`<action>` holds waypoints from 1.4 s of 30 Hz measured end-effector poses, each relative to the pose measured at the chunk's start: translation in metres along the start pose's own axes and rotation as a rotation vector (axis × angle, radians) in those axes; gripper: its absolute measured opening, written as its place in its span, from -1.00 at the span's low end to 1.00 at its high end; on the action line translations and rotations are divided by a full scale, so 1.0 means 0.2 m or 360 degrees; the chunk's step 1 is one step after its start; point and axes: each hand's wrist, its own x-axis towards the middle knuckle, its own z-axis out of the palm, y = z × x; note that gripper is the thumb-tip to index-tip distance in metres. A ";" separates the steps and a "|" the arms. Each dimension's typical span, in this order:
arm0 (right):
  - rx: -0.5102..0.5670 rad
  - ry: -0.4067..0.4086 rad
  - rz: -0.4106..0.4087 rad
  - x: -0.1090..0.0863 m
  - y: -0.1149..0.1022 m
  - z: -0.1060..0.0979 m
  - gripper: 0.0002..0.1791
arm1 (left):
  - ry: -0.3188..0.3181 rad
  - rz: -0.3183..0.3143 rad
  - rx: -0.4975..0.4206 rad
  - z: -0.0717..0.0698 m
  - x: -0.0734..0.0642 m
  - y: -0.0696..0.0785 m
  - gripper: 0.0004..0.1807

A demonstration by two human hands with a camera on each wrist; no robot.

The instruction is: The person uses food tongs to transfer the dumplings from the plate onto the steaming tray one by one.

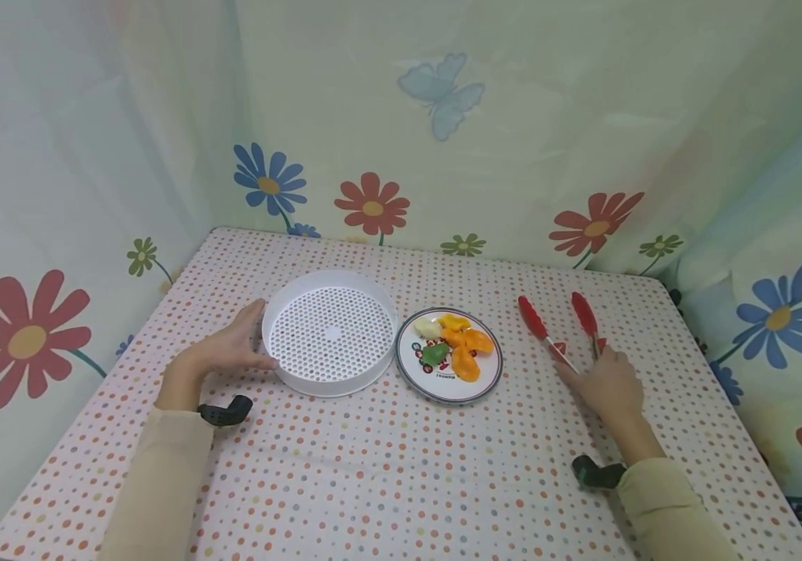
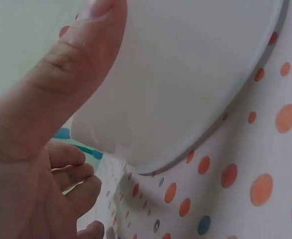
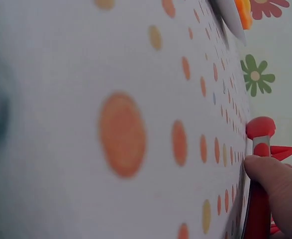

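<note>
A white round basket [image 1: 330, 387] with low walls and a perforated base sits on the table. My left hand [image 1: 235, 343] is at its left side, with thumb and fingers spread along the outer wall. In the left wrist view the thumb [image 2: 68, 69] lies against the wall, while the other fingers are loosely bent behind and hold nothing. At the right, my right hand [image 1: 611, 387] grips metal tongs [image 1: 532, 318] with red tips and red handle parts. The tongs lie low over the table with their arms spread apart, nothing between the tips.
Between basket and tongs stands a plate [image 1: 436, 388] with a dark rim, close beside the basket. It bears several small orange pieces [image 1: 466, 364], yellow and pale ones, and a green piece [image 1: 434, 354]. A dotted cloth [image 1: 372, 483] covers the table; a flowered curtain [image 1: 513, 156] hangs behind.
</note>
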 end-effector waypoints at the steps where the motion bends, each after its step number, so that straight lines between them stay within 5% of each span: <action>1: 0.0016 0.0007 0.0010 0.00 0.00 0.00 0.12 | -0.0004 0.0009 -0.0002 0.00 0.01 0.00 0.44; 8: 0.0186 0.0081 -0.0056 0.01 0.03 0.01 0.07 | -0.0053 0.0065 -0.0015 -0.02 0.04 0.02 0.42; 19: 0.0223 0.0059 -0.0167 -0.04 0.01 -0.09 0.05 | -0.0122 0.0038 -0.0020 -0.05 0.05 0.03 0.48; 34: 0.0082 0.0078 -0.0575 -0.28 -0.06 -0.35 -0.05 | -0.0124 0.0020 -0.0006 -0.06 0.04 0.07 0.49; 42: -0.0014 -0.0018 -0.0773 -0.40 -0.11 -0.42 -0.07 | -0.0100 0.0046 -0.0006 -0.06 0.04 0.08 0.43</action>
